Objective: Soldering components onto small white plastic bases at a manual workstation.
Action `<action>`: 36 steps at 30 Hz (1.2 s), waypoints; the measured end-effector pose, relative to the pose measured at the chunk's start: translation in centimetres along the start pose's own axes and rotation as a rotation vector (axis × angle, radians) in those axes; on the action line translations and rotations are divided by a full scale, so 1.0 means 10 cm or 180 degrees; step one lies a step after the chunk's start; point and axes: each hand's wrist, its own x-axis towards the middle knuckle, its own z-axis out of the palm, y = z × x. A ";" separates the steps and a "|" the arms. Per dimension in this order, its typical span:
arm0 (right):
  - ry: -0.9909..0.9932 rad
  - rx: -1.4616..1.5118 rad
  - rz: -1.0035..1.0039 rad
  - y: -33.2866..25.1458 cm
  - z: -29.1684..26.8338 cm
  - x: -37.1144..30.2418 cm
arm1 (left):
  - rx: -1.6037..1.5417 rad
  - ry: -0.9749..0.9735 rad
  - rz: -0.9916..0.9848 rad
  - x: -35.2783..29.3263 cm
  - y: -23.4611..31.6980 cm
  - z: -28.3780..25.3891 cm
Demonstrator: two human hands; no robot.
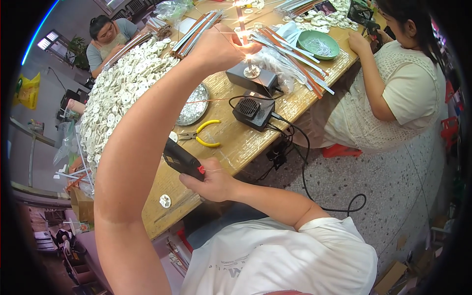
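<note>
My left hand is raised over the table, its fingers closed around a narrow strip with glowing lights along it. That strip's lower end meets a white round disc on a black box. My right hand, nearer the front edge, is wrapped around the end of a black handheld tool with a red part; its exact kind cannot be made out. Beside the tool lie yellow-handled pliers. A single white disc rests near the table's front edge.
White discs pile high at the left. Bundled strips and a green bowl of thin white pieces stand farther back. A foil-like round tray and a black vented device with cables are nearby. Two people sit at the table.
</note>
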 end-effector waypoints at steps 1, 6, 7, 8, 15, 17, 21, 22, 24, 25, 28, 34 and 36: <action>-0.0015 0.0107 0.0076 -0.01 0.00 -0.01 | 0.0054 -0.0047 -0.0026 -0.03 -0.01 -0.03; -0.0106 0.0200 0.0156 0.02 0.07 -0.02 | -0.0140 -0.0384 -0.0366 -0.54 -0.09 -0.61; 0.0051 0.0111 0.0053 -0.01 0.06 -0.01 | -0.0214 -0.0223 -0.0355 -0.70 -0.13 -0.69; 0.0185 0.0028 -0.0033 -0.01 0.05 0.00 | -0.0289 -0.0055 -0.0374 -0.87 -0.17 -0.77; 0.0149 0.0580 0.0604 -0.08 0.02 -0.02 | -0.0296 0.0734 -0.0835 -2.27 -0.54 -1.24; 0.0214 0.0698 0.0556 -0.06 0.03 -0.02 | -0.0014 0.1086 -0.0912 -2.63 -0.84 -1.16; 0.0269 0.0535 0.0677 -0.10 0.04 -0.04 | 0.0050 0.1004 -0.1395 -3.16 -1.29 -0.91; 0.0306 0.0489 0.0681 -0.09 0.04 -0.04 | 0.0119 0.0890 -0.1471 -3.24 -1.38 -0.83; 0.0376 0.0513 0.0689 -0.09 0.05 -0.05 | 0.0142 0.0785 -0.1551 -3.35 -1.58 -0.65; 0.0358 0.0469 0.0713 -0.09 0.05 -0.05 | 0.0382 0.0772 -0.1355 -3.38 -1.67 -0.55; 0.0334 0.0364 0.0575 -0.08 0.06 -0.06 | 0.0660 0.0706 -0.1068 -3.29 -1.87 -0.39; 0.0446 0.0134 0.0571 -0.10 0.06 -0.06 | 0.1043 0.0174 -0.1062 -2.96 -1.90 -0.27; 0.0437 0.0094 0.0579 -0.09 0.06 -0.05 | 0.1084 0.0221 -0.1053 -2.96 -1.90 -0.27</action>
